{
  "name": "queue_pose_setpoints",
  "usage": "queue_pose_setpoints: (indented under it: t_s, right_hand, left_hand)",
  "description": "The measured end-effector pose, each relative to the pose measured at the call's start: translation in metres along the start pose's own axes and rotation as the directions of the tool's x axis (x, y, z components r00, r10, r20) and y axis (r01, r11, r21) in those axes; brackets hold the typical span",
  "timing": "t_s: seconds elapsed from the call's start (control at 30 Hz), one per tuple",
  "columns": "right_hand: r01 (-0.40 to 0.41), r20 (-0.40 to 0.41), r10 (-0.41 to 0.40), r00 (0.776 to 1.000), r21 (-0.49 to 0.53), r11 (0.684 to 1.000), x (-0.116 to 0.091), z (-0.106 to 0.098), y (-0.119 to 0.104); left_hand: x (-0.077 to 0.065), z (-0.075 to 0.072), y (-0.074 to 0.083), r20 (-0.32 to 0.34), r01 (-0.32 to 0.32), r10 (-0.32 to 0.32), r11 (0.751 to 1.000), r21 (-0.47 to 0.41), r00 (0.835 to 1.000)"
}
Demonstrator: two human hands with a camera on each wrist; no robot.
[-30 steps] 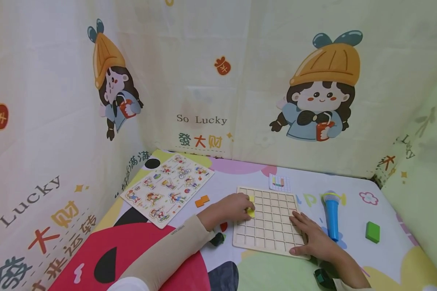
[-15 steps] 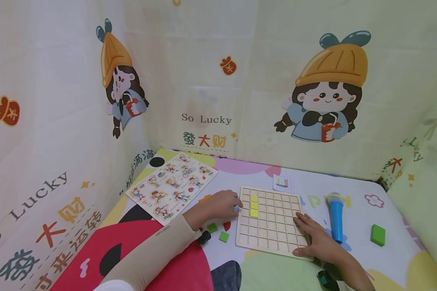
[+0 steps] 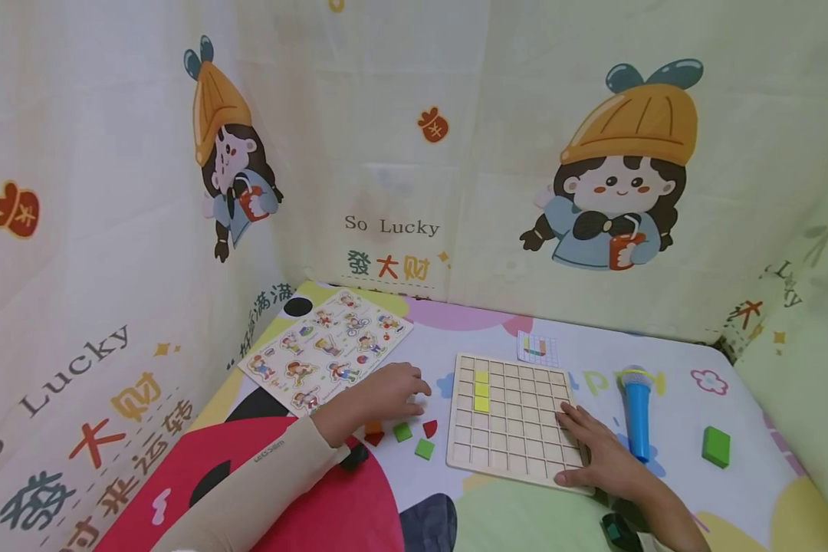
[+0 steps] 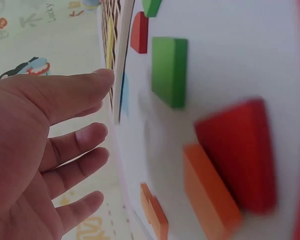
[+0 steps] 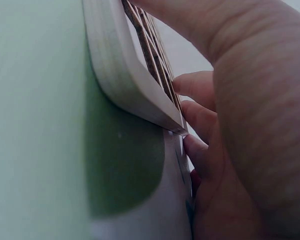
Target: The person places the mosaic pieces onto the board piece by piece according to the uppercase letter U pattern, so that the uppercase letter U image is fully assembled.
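Observation:
My left hand [image 3: 389,391] hovers left of the wooden grid board [image 3: 517,433], fingers loosely extended and nothing held. Below and near it lie an orange block [image 4: 207,195], a red block [image 4: 240,155], green blocks [image 3: 424,448] and a small red piece [image 3: 430,428]. A stepped orange piece [image 4: 154,212] shows lower in the left wrist view. Three yellow squares [image 3: 481,391] form a column in the board's upper left. My right hand [image 3: 607,460] rests on the board's right edge, thumb at the near corner and fingers spread along the side.
A picture puzzle board [image 3: 327,346] lies at the far left. Behind the grid board is a small pattern card [image 3: 537,349]. To the right stand a blue toy microphone [image 3: 638,418] and a green block [image 3: 716,446]. Printed curtains enclose the table.
My left hand has let go of the yellow at the board and drawn back left over the loose blocks, uncovering the yellow column. My right hand stays on the board's edge.

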State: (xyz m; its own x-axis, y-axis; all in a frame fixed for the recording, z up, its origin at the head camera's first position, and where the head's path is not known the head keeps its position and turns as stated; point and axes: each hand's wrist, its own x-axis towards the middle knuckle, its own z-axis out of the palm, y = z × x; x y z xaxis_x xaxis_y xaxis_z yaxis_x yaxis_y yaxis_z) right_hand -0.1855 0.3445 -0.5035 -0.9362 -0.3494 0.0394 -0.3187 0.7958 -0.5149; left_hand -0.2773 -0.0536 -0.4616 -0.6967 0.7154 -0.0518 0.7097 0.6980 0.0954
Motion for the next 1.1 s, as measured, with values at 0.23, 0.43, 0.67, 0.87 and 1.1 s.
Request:
queue_pose_setpoints:
  t_s: [0.23, 0.43, 0.67, 0.87, 1.1]
  right_hand:
    - [0.007, 0.0, -0.007, 1.0, 0.004, 1.0, 0.0, 0.001, 0.001]
    - [0.004, 0.008, -0.004, 1.0, 0.016, 1.0, -0.001, 0.0, 0.0]
    - [0.002, 0.006, -0.002, 1.0, 0.019, 1.0, 0.0, 0.0, 0.002]
    - [-0.001, 0.008, 0.001, 1.0, 0.018, 1.0, 0.0, 0.002, 0.002]
    - [-0.006, 0.011, 0.005, 1.0, 0.023, 1.0, -0.001, 0.0, 0.001]
  left_hand:
    - [-0.024, -0.002, -0.003, 0.009, -0.024, 0.024, 0.999, -0.024, 1.0]
    - [-0.036, 0.001, -0.001, -0.024, -0.079, 0.079, 0.997, -0.019, 0.997]
    - [-0.024, 0.008, 0.012, -0.048, -0.135, 0.135, 0.991, -0.011, 0.99]
    - [-0.009, 0.018, 0.023, -0.03, -0.114, 0.116, 0.992, 0.054, 0.993]
    - [-0.006, 0.017, 0.028, -0.013, -0.084, 0.084, 0.996, 0.029, 0.996]
